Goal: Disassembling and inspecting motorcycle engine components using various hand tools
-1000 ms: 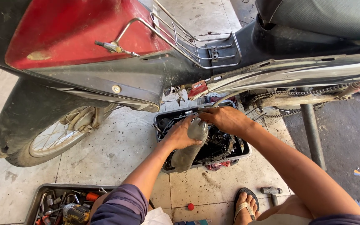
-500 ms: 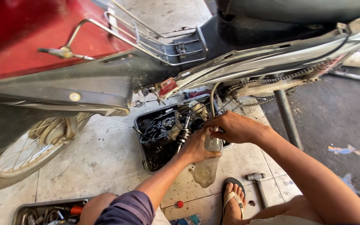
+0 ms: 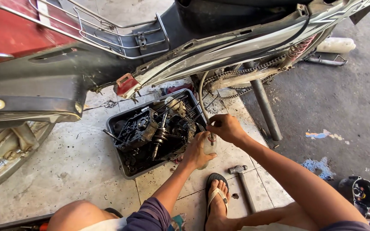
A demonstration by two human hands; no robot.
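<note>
Clear plastic bottle (image 3: 210, 146), on the floor right of the parts tray (image 3: 127, 169), gripped by the left hand (image 3: 198, 152); right hand (image 3: 225, 128) pinches the hose (image 3: 201, 92) into its mouth. Best kept upright and steady.

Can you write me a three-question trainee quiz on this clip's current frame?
1. True or false: the left hand grips the clear bottle while the right hand holds the hose at its mouth.
2. Where does the hammer lie? A) in the tray B) on the tiled floor beside the sandalled foot C) on the motorbike's seat
3. Fill in: the grey tray holds oily engine ____.

Key: 1 true; 2 B; 3 parts.
</note>
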